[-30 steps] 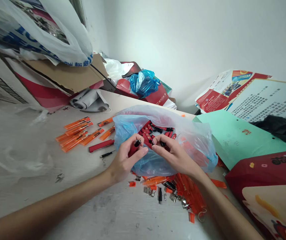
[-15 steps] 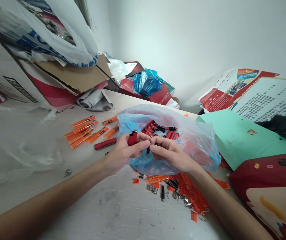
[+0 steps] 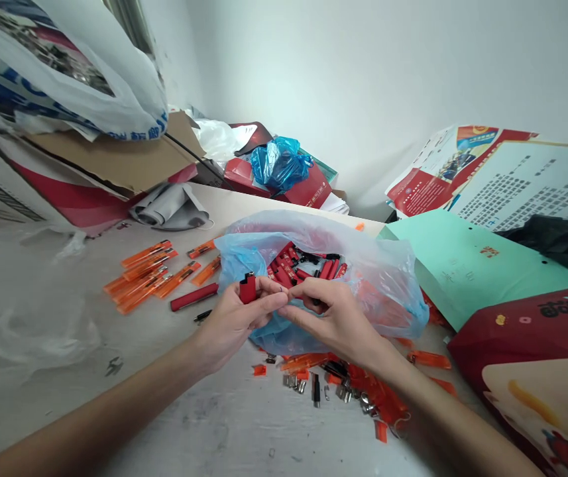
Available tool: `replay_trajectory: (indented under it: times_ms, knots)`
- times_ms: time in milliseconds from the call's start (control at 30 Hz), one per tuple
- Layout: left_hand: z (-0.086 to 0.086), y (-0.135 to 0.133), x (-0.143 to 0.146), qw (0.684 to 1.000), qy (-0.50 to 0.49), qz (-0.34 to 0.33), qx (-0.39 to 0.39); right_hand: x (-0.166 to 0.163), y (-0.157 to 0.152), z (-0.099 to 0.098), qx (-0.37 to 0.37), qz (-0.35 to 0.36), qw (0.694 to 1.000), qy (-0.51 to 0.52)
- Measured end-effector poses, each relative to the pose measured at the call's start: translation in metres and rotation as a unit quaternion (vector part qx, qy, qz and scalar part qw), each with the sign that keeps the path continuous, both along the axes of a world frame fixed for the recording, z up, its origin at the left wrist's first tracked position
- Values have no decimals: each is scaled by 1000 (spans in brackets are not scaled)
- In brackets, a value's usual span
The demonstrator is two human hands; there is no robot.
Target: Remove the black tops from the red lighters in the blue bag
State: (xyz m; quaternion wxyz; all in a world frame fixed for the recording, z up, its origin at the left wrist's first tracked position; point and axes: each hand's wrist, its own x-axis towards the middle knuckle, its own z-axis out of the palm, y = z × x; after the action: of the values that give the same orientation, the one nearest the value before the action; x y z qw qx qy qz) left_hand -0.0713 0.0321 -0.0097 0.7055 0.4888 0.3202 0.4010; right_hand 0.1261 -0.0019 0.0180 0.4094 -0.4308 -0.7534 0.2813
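My left hand (image 3: 236, 315) is closed around a red lighter (image 3: 248, 289), whose black top end sticks up past the fingers. My right hand (image 3: 336, 318) is closed too, its thumb and forefinger tips meeting those of the left. A dark bit shows under its curled fingers; what it pinches is too small to make out. Just behind both hands a pale blue plastic bag (image 3: 388, 265) lies open, with several red lighters (image 3: 284, 265) inside. A red lighter body (image 3: 194, 297) and a black pen-like piece (image 3: 203, 316) lie left of my left hand.
Orange lighter bodies (image 3: 144, 268) lie in a group at left. Metal caps (image 3: 293, 382), black parts and orange pieces (image 3: 376, 391) are scattered below my right hand. A red box (image 3: 527, 331) and green folder (image 3: 482, 265) flank the right; a cardboard box (image 3: 114, 159) stands at left.
The view has shifted slightly, so everything sits further left. My right hand has turned, with its fingers more bent over the fingertips of my left hand. The red lighter stays in my left hand.
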Motion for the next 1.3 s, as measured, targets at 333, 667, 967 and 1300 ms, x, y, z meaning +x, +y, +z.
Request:
replay_trajectory:
  times_ms: [333, 667, 967, 1300]
  knots:
    - [-2, -6, -8, 953, 158, 50, 256, 1, 1, -8, -127, -78, 970, 195]
    - [-4, -10, -4, 923, 208, 53, 319, -7, -7, -6, -147, -84, 951, 258]
    - [-7, -8, -1, 907, 224, 98, 342, 1, -2, -6, -128, -91, 960, 230]
    - [-2, -8, -8, 926, 226, 20, 302, 6, 0, -2, -89, -139, 959, 232]
